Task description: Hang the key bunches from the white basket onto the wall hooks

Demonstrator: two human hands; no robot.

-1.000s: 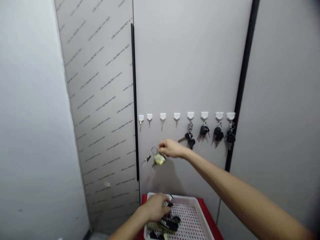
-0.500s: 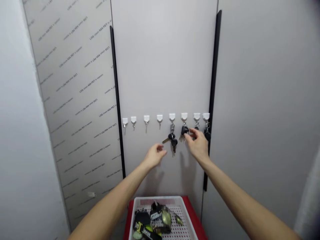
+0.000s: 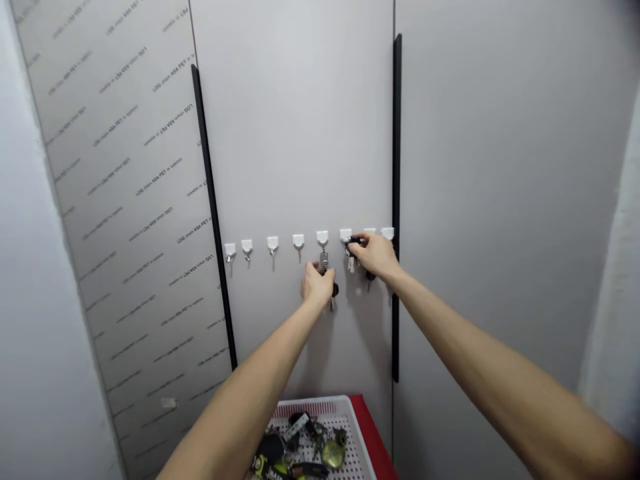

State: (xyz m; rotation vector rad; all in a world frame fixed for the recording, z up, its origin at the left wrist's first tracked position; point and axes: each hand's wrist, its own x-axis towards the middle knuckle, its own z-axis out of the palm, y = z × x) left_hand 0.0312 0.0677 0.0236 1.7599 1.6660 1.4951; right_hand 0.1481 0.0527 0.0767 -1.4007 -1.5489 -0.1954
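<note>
A row of small white hooks (image 3: 273, 243) runs across a grey cabinet door. My left hand (image 3: 317, 285) is closed on a black-headed key bunch (image 3: 326, 265) hanging from the fifth hook from the left. My right hand (image 3: 374, 256) is closed on another black key bunch (image 3: 353, 245) at the sixth hook and covers the bunches further right. The leftmost hooks hang bare.
Below, a white perforated basket (image 3: 345, 413) holds several key bunches and tags and rests on a red surface (image 3: 373, 440). Black vertical handles (image 3: 397, 207) flank the door. A film-covered panel (image 3: 125, 200) stands to the left.
My left hand left the basket and rose to the fifth hook's keys. My right hand dropped a yellow-tagged bunch into the basket, then moved to the sixth hook. The view shifted right.
</note>
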